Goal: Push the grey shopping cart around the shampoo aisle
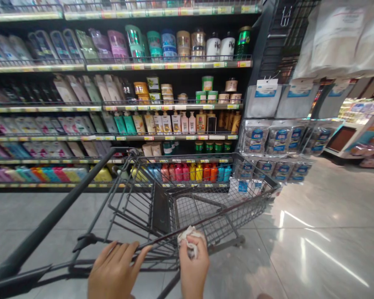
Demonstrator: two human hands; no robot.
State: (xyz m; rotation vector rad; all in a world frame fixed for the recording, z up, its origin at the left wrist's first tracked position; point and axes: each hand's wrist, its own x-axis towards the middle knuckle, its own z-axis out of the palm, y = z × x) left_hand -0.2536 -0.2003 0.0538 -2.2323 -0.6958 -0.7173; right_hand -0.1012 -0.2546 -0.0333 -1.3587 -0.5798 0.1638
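Observation:
A dark grey shopping cart (162, 207) with a wire basket stands right in front of me, its push handle (71, 195) off to the left. My left hand (114, 270) is hooked over the near side rail of the cart, fingers bent across it and thumb lying along it. In my right hand (193, 261) is a crumpled white tissue (190, 234), pinched between thumb and fingers. That tissue touches the cart's near top rim, to the right of my left hand. The fold-down child seat panel (161, 207) shows inside the cart.
Behind the cart runs a store shelf (174, 138) lined with bottles and jars. Packaged goods (282, 139) hang from hooks at its right end. Glossy grey floor tiles (314, 232) extend to the right, with another display (355, 133) farther back.

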